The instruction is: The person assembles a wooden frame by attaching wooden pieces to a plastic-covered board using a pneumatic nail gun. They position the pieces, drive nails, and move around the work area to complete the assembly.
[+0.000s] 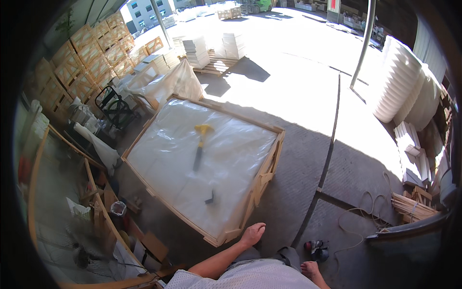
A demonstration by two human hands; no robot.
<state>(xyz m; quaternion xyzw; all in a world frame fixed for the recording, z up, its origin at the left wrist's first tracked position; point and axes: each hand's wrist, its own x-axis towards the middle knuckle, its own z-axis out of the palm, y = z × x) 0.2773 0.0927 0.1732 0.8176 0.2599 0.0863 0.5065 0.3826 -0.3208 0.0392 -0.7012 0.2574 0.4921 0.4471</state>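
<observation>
Just off the near corner of a wooden crate [231, 236], my left hand [253, 234] is closed with curled fingers, and nothing shows in it. My right hand [310, 268] hangs low by my side with its fingers curled in; no held thing shows. Close to it on the floor lies a red and black power tool [316, 250], too small to name more exactly. Clear plastic sheeting [163, 159] covers the crate's white contents. On the sheeting lie a hammer-like tool [198, 149] with a yellow head and dark grip, and a small dark angled piece [210, 198].
A pale hose or cord [362, 236] loops over the floor at right, near wood strips [409, 208] and white foam rolls [399, 82]. At left stand a black hand cart [115, 108], stacked crates [98, 53] and a wooden frame [103, 207]. A pallet [219, 65] carries white slabs.
</observation>
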